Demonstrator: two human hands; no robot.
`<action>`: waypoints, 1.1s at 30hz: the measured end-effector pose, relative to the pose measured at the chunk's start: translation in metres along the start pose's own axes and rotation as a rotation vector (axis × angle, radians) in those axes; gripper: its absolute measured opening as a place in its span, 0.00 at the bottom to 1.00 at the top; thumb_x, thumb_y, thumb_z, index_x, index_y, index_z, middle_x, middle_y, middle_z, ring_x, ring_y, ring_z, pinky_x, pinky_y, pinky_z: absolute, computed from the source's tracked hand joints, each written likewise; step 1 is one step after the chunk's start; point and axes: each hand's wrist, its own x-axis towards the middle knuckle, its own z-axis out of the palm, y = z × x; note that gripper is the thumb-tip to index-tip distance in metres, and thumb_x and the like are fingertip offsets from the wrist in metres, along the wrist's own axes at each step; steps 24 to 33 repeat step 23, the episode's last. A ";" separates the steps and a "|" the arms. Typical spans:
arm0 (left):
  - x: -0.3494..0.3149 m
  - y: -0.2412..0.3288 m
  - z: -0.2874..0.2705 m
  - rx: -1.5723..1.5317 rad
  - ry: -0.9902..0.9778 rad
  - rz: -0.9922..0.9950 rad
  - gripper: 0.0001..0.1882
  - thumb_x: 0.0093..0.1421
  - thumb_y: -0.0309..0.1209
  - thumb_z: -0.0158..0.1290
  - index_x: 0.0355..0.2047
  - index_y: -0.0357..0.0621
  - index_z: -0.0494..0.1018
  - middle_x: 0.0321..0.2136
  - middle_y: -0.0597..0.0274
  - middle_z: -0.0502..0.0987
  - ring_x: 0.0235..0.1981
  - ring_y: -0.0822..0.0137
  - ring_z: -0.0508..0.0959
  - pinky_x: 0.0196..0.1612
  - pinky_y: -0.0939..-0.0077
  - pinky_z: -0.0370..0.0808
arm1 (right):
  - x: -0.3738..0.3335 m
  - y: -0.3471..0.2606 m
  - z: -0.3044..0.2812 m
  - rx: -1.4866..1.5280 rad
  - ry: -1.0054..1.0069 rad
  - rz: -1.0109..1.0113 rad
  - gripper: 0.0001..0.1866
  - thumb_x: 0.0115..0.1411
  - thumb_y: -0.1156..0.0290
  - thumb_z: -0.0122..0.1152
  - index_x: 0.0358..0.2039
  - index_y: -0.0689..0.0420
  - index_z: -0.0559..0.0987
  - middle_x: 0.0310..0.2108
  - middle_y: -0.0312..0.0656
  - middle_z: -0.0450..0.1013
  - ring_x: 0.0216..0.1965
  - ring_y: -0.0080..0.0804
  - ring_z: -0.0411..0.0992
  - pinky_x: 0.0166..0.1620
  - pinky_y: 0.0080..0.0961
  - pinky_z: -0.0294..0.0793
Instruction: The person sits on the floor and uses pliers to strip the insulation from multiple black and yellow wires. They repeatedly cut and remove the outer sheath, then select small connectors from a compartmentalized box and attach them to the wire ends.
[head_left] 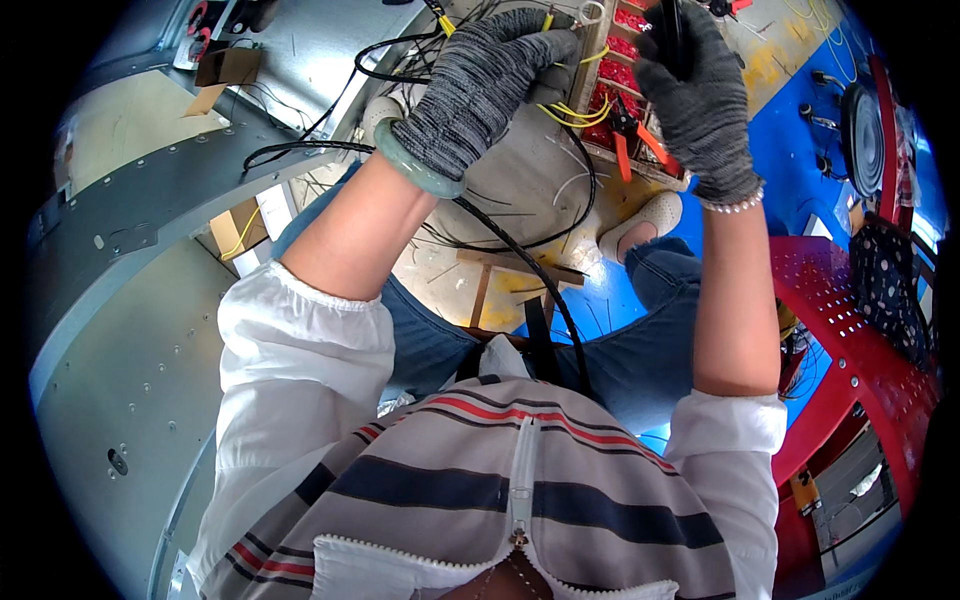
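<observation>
My left hand [480, 85], in a grey knit glove with a pale green bangle at the wrist, pinches yellow wires [575, 112] beside a wooden tray [600, 155] of red parts. Higher up on the right, my right hand [700, 100], also gloved and with a bead bracelet, is closed around a dark, thin tool [668, 35] over the same tray. Orange-handled pliers [640, 140] lie on the tray between both hands. Black cables [540, 270] run down from the work area across my lap.
A grey sheet-metal panel [130, 300] fills the left side. A red perforated plastic chair [850, 330] stands at the right on a blue floor [790, 160]. A round black speaker-like part [860, 140] lies far right. Cardboard pieces [228, 68] sit at upper left.
</observation>
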 end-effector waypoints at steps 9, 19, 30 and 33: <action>0.013 -0.001 -0.023 -0.057 0.087 0.083 0.11 0.53 0.31 0.51 0.35 0.40 0.73 0.28 0.62 0.76 0.25 0.75 0.76 0.28 0.85 0.75 | -0.018 0.020 -0.020 -0.526 -0.055 -0.031 0.31 0.39 0.72 0.65 0.46 0.61 0.64 0.36 0.51 0.69 0.40 0.41 0.69 0.44 0.30 0.68; 0.009 -0.012 -0.013 0.097 -0.054 0.066 0.11 0.54 0.32 0.50 0.37 0.40 0.72 0.26 0.63 0.75 0.25 0.75 0.76 0.29 0.86 0.74 | -0.006 0.012 -0.011 0.175 -0.092 0.166 0.18 0.54 0.75 0.53 0.46 0.61 0.67 0.35 0.41 0.71 0.36 0.25 0.71 0.37 0.20 0.71; 0.008 -0.012 -0.016 -0.145 -0.057 0.086 0.12 0.55 0.32 0.49 0.38 0.41 0.72 0.26 0.63 0.76 0.25 0.75 0.76 0.30 0.86 0.74 | -0.012 0.017 -0.009 0.119 -0.087 0.064 0.21 0.54 0.75 0.52 0.50 0.60 0.64 0.41 0.44 0.69 0.41 0.27 0.69 0.41 0.22 0.71; 0.008 -0.012 -0.016 -0.145 -0.057 0.086 0.12 0.55 0.32 0.49 0.38 0.41 0.72 0.26 0.63 0.76 0.25 0.75 0.76 0.30 0.86 0.74 | -0.012 0.017 -0.009 0.119 -0.087 0.064 0.21 0.54 0.75 0.52 0.50 0.60 0.64 0.41 0.44 0.69 0.41 0.27 0.69 0.41 0.22 0.71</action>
